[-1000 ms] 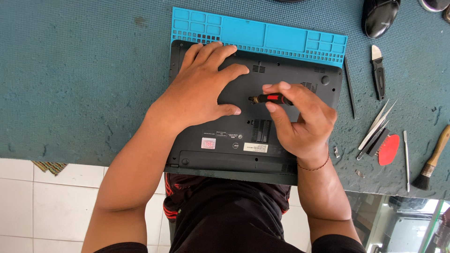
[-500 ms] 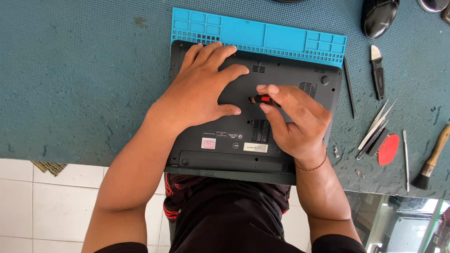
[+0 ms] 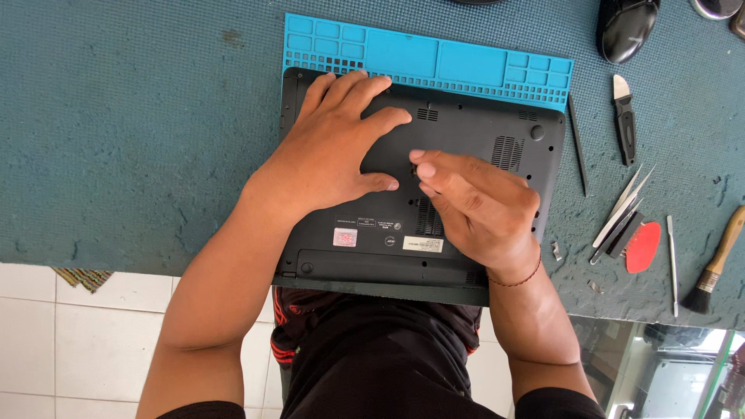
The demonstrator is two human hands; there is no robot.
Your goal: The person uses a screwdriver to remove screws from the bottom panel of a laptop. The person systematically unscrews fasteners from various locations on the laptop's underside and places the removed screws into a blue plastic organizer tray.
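Observation:
A black laptop [image 3: 473, 132] lies bottom-up on the teal work surface, its far edge on a blue compartment mat [image 3: 434, 58]. My left hand [image 3: 334, 147] rests flat on the laptop's base with the fingers spread, holding nothing. My right hand [image 3: 481, 206] is over the middle of the base, its fingertips pinched together close to my left thumb. The small red and black screwdriver it holds is almost wholly hidden under the fingers.
Right of the laptop lie a thin black rod [image 3: 578, 147], a pry knife [image 3: 623, 116], tweezers [image 3: 621, 213], a red pick [image 3: 642, 247], a metal spudger [image 3: 671, 264] and a brush [image 3: 718, 260]. A black mouse [image 3: 625, 27] sits at the back. The table edge runs just below the laptop.
My right hand has shifted slightly left and rolled over the screwdriver, so its red handle no longer shows. My left hand has stayed flat on the laptop.

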